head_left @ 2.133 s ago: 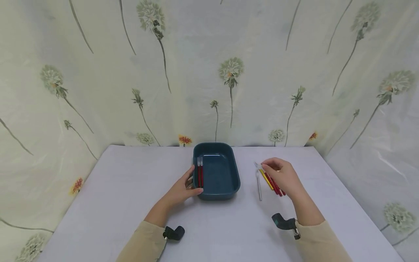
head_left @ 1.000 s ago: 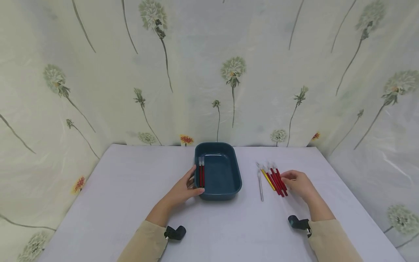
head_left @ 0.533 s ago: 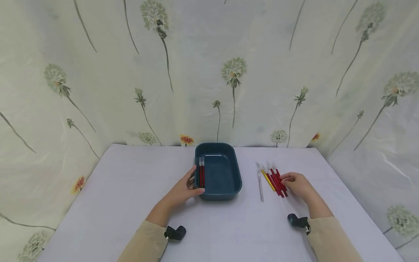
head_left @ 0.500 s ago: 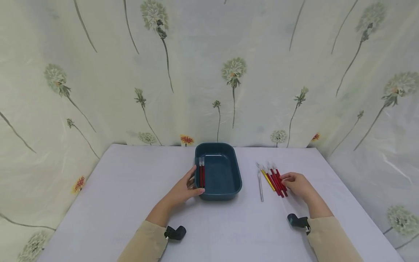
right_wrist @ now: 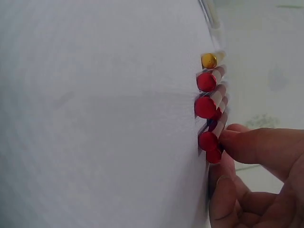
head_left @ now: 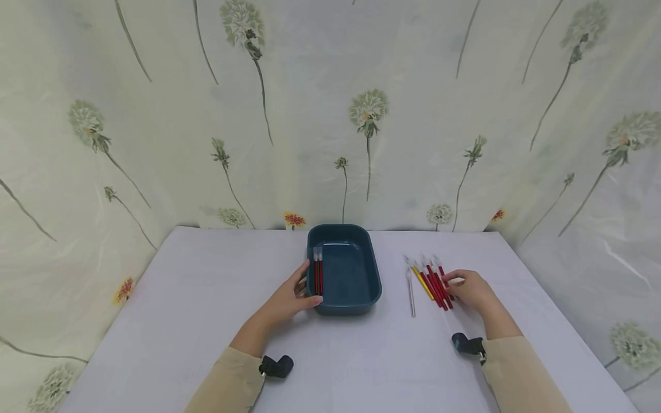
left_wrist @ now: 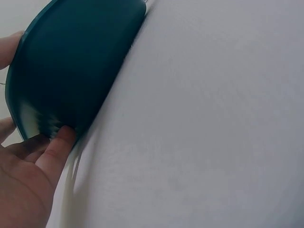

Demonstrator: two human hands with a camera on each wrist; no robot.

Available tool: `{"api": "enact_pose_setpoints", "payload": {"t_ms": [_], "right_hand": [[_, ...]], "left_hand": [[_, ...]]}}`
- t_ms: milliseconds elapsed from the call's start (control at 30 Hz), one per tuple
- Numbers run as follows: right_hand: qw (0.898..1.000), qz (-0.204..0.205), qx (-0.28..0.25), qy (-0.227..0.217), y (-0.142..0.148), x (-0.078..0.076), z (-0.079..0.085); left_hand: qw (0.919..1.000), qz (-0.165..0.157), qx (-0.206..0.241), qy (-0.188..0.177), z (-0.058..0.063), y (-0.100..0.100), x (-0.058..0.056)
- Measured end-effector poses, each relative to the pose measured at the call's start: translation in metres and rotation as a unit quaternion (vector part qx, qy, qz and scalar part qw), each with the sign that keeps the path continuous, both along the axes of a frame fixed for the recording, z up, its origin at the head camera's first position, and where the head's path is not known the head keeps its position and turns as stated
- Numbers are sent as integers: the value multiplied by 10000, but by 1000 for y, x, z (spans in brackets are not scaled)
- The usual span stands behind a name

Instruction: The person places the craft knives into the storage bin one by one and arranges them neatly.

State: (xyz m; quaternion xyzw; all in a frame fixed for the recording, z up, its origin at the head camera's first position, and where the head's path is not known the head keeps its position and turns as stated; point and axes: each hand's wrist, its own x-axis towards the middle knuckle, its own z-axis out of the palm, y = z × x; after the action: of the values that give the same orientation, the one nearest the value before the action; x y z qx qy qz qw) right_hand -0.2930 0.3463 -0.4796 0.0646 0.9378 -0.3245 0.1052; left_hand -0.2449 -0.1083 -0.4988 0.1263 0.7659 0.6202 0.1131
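The right hand [head_left: 471, 289], fingers curled, pinches the rightmost red pen [head_left: 441, 268], crowded by other red pens [head_left: 436, 288]; a yellow pen [head_left: 423, 283] and silver pen [head_left: 411, 295] lie left on the white table [head_left: 248, 264]. Farther left, the left hand [head_left: 283, 301] grips the teal tray [head_left: 353, 310] holding two pens [head_left: 321, 279]. Fingers partly hide the pinched pen.

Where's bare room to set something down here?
The white table is bare left of the left hand, and between the rectangular teal tray and slim silver stick. The tray's floor is also free right of its two slim dark-red sticks. It is crowded where the slim yellow stick and bunched glossy red sticks lie beside the right hand.
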Motion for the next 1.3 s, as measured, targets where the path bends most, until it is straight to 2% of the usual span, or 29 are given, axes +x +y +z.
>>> {"api": "enact_pose_setpoints", "payload": {"t_ms": [233,433,567,700,967,1300], "right_hand": [[9997,-10,244,-71,2,3,4],[9999,-104,35,-35,6,10,4],[9992,-222,-313,-79,6,16,8],[9972,-281,-689,-83,3,21,15],[9951,-213,-963,-80,-10,30,31],[9878,219,-1513,306,-36,45,60]], "left_hand": [[9999,19,-121,47,3,2,1],[9998,-18,-168,96,1,2,0],[9998,-35,-156,92,2,3,1],[9999,-34,-111,80,3,3,1],[9999,-25,-114,112,2,3,-1],[10000,-37,40,31,4,2,0]]}}
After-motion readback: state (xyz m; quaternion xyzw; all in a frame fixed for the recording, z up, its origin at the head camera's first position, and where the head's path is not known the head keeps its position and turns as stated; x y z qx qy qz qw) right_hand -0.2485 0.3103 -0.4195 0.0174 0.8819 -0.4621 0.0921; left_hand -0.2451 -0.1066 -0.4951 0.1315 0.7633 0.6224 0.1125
